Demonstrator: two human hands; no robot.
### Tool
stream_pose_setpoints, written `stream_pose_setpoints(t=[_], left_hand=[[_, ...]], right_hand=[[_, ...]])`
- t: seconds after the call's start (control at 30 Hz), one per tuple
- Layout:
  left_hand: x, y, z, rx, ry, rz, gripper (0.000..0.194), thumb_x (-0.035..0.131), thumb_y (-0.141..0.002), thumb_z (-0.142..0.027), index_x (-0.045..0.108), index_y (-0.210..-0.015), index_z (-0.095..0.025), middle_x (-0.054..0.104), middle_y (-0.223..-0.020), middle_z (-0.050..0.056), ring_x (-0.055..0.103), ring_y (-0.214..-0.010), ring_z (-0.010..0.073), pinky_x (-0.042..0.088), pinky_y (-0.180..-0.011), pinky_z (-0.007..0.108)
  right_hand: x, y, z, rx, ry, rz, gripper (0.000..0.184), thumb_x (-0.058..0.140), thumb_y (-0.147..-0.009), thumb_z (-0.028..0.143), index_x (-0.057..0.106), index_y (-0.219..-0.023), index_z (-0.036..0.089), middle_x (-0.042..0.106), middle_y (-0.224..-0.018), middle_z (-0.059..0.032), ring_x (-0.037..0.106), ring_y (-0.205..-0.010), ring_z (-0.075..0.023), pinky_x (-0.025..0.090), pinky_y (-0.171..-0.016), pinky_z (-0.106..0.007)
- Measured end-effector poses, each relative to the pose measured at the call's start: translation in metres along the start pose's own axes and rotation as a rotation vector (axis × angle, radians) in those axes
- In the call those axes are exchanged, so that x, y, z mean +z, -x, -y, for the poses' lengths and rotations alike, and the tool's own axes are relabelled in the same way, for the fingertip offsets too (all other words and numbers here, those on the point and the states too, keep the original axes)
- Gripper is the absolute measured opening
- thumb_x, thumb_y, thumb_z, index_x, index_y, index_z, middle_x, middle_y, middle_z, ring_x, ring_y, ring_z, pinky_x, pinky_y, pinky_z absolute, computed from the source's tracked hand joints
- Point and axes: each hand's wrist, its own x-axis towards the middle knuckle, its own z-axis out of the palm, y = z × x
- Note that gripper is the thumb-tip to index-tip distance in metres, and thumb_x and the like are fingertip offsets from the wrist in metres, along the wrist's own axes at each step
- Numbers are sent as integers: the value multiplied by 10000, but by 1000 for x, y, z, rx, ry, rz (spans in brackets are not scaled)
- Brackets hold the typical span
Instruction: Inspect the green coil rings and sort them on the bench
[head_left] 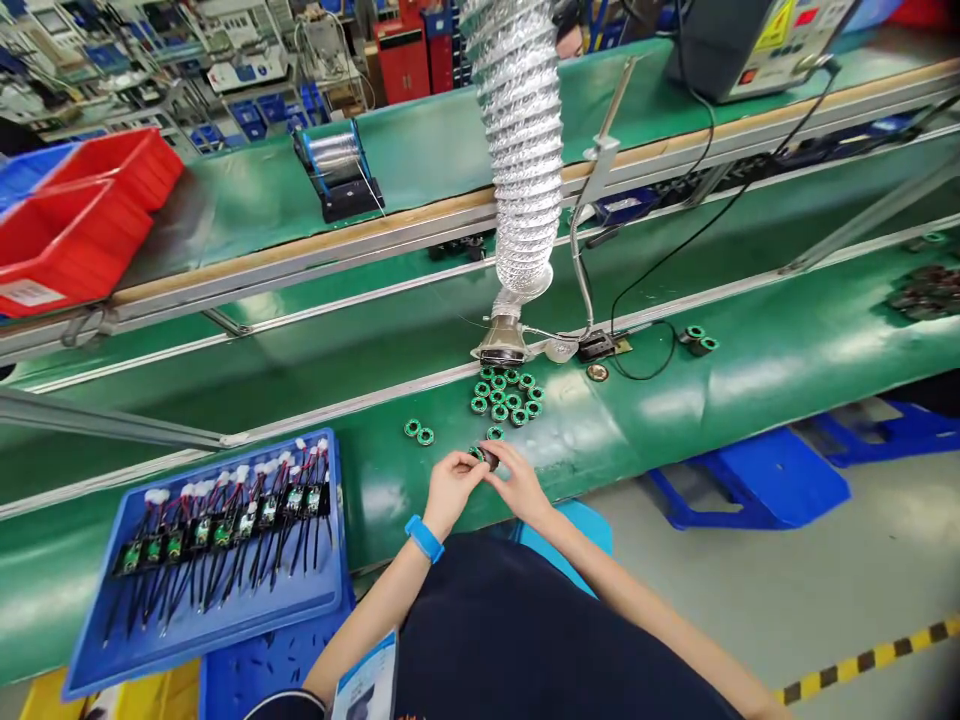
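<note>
My left hand point(452, 490), with a blue band on its wrist, and my right hand point(521, 487) meet at the near edge of the green bench. Both are closed, fingertips pinching a small ring-shaped part point(478, 454) with a green face and dark sides. The fingers partly cover it. Just beyond the fingertips is a similar green ring part point(495, 433). Several more of these rings point(512, 401) are grouped under the fume extractor nozzle point(502, 345), and a pair point(418, 432) sits to the left.
On the left, a blue tray point(339, 500) holds a row of small circuit boards with wires. A silver duct point(525, 140) hangs in front of the shelf. The shelf carries a solder wire spool point(337, 165), red bins point(67, 240) and a control box point(757, 50). A blue stool point(765, 480) stands right.
</note>
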Motion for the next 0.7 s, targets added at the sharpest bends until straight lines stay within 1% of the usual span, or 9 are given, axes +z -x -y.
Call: stream_pose_setpoints(t=[0.1, 0.17, 0.23, 0.3, 0.4, 0.47, 0.53, 0.63, 0.7], left_hand=[[-16, 21, -43, 154, -86, 55, 524, 727, -776, -478, 569, -1189, -198, 629, -1151, 98, 646, -890, 170, 540, -837, 315], [-26, 29, -68, 333, -215, 133, 629, 748, -771, -457, 520, -1325, -266, 495, -1380, 106, 595, -1096, 217, 491, -982, 382], [-32, 30, -83, 462, -272, 289, 597, 753, -772, -440, 559, -1318, -295, 430, -1447, 85, 504, -1241, 248, 413, -1082, 414], [-29, 27, -82, 455, -222, 443, 515, 733, -794, -428, 607, -1272, -284, 484, -1397, 83, 535, -1195, 229, 446, -1045, 384], [-13, 23, -46, 240, -142, 386, 366, 661, -838, -452, 690, -1125, -226, 625, -1194, 85, 615, -977, 175, 512, -912, 324], [-3, 25, -6, 91, -159, 304, 341, 615, -847, -488, 730, -928, -177, 690, -973, 79, 624, -868, 176, 520, -865, 330], [2, 28, 33, 11, -184, 337, 367, 615, -827, -504, 723, -801, -154, 696, -813, 69, 628, -798, 188, 527, -824, 336], [-3, 26, 73, -29, -204, 374, 370, 597, -831, -493, 722, -879, -148, 712, -865, 76, 646, -823, 196, 521, -837, 337], [-8, 19, 81, -19, -209, 344, 383, 565, -860, -478, 703, -996, -148, 706, -990, 96, 648, -901, 198, 509, -880, 343]], right_hand=[[-23, 3, 29, -44, 22, 8, 402, 708, -824, 379, 645, -1202, 261, 610, -1207, -80, 527, -1159, -245, 386, -1059, -436], [-35, 6, 48, -39, -5, 35, 363, 708, -819, 418, 680, -1139, 249, 637, -1133, -75, 558, -1090, -243, 431, -997, -415], [-39, 12, 60, 25, -82, 28, 284, 676, -837, 457, 722, -979, 216, 658, -1001, -68, 588, -988, -226, 464, -930, -380], [-34, 20, 59, 180, -233, 18, 337, 615, -868, 512, 712, -887, 189, 652, -901, -57, 600, -885, -198, 487, -866, -347], [-17, 39, 31, 439, -410, 47, 490, 533, -863, 632, 693, -892, 169, 658, -890, -62, 598, -861, -198, 503, -847, -352], [-7, 53, 2, 554, -418, 87, 508, 615, -781, 655, 698, -796, 154, 674, -853, -73, 598, -858, -219, 498, -878, -393], [-1, 65, -27, 638, -425, 130, 432, 764, -662, 571, 696, -703, 146, 684, -798, -68, 599, -824, -224, 483, -911, -424], [0, 72, -57, 704, -508, 160, 356, 852, -587, 424, 720, -764, 145, 703, -814, -55, 616, -812, -209, 472, -940, -426], [-2, 70, -63, 715, -590, 146, 383, 839, -617, 422, 720, -858, 149, 711, -873, -61, 634, -804, -199, 488, -923, -421]])
